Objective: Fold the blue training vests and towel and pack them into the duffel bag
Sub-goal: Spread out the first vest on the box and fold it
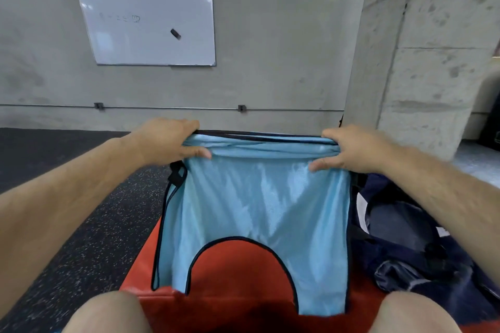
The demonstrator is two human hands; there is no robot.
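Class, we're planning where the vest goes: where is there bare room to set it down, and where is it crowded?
Bare mat shows within the arched cut-out of the vest. Bare floor lies left of the mat. The right is crowded: the bag lies there, beside the vest.

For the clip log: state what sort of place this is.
Probably a gym or sports training room: it has a black speckled rubber floor and a red padded vinyl mat, and a light blue mesh training vest is held up.
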